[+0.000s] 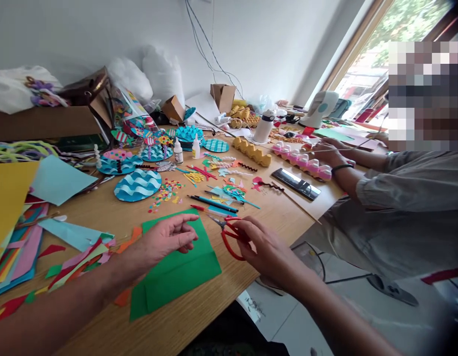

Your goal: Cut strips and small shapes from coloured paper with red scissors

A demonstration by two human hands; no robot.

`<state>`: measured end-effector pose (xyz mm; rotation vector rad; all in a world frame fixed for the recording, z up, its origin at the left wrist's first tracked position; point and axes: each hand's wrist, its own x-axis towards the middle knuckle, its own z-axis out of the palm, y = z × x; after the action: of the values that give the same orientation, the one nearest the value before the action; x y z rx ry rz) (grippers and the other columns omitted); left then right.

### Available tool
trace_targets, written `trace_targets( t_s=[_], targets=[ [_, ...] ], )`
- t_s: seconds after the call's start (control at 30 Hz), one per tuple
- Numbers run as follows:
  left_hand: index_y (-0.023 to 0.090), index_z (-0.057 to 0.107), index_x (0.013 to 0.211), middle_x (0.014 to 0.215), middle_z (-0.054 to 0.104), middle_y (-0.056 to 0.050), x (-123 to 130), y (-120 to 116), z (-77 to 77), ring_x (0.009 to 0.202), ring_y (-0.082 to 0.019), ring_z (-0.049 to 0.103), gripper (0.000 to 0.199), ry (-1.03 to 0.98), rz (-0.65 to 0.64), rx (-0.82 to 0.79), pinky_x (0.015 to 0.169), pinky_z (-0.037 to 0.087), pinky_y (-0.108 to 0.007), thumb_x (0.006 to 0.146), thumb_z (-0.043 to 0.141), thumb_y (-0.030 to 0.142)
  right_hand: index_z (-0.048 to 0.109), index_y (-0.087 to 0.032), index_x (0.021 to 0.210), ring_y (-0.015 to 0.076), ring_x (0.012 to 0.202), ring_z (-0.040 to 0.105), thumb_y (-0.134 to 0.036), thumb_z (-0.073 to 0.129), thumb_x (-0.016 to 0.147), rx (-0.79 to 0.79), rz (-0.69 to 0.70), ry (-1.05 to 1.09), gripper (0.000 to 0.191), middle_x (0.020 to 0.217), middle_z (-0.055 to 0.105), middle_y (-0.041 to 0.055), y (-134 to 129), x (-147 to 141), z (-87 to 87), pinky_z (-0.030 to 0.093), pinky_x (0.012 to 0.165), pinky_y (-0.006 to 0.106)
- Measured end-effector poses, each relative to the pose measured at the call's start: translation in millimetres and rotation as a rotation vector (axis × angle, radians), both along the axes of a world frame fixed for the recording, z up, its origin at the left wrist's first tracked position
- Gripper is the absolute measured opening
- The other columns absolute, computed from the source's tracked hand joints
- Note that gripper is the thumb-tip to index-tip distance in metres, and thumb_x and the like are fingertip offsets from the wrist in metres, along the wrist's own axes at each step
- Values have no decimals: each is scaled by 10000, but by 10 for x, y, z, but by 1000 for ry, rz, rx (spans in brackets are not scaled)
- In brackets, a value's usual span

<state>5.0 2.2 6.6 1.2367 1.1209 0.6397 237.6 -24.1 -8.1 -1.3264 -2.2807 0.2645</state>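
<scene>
Green paper sheets [184, 282] lie near the table's front edge, partly overlapping. Over their upper left part is my left hand [173, 237], index finger stretched out and the other fingers loosely curled, holding nothing. My right hand [262, 244] grips red-handled scissors [229, 236] to the right of the sheets, with the blades pointing up and left. A red pen [206, 209] and dark pencils [214, 202] lie just beyond the hands. Orange paper scraps [130, 241] show at the left edge of the green paper.
Colored paper strips [78, 264] and sheets fill the left. Blue wavy discs [137, 185], glue bottles [178, 151], confetti and a white bottle [264, 127] stand or lie farther back. At right, a person's hands are by a pink egg-carton strip [301, 160]; a black phone [296, 183] lies nearer.
</scene>
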Motion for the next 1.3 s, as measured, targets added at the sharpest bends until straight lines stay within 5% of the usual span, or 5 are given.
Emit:
trace_targets(
  t_s=[0.13,0.37,0.7,0.87,1.3],
  targets=[
    [206,590,1078,995,633,-55,279,-126,-35,918,-190,579,350,-234,-55,-106,732,454,-296,761,601,353,531,-141,1058,174,841,581,-93,450,822,157,35,106,254,965,597,101,-8,-274,-89,497,726,289],
    [149,632,760,687,629,-5,335,-159,-157,671,-132,556,161,-263,136,-71,655,446,-268,727,632,306,585,-139,925,169,806,569,-131,435,861,250,51,189,163,879,599,94,-137,-396,-72,489,701,279],
    [165,618,783,657,597,17,256,-232,-95,633,-113,520,179,-190,246,47,616,428,-232,730,622,336,601,-137,994,177,926,564,-171,488,850,137,-21,360,187,1002,608,103,-240,-446,-89,467,815,292],
    [178,588,801,608,538,37,320,-279,-73,587,-100,468,194,-167,174,94,558,390,-213,784,558,368,649,-146,883,155,779,565,-186,464,864,120,-20,420,190,826,597,74,-291,-450,-56,472,677,258],
    [171,605,988,627,561,18,431,-394,-109,567,-114,508,350,-168,37,112,521,422,-224,784,543,449,625,-179,939,155,855,599,-312,460,878,-236,73,652,221,936,620,64,-226,-425,-9,479,739,241]
  ],
)
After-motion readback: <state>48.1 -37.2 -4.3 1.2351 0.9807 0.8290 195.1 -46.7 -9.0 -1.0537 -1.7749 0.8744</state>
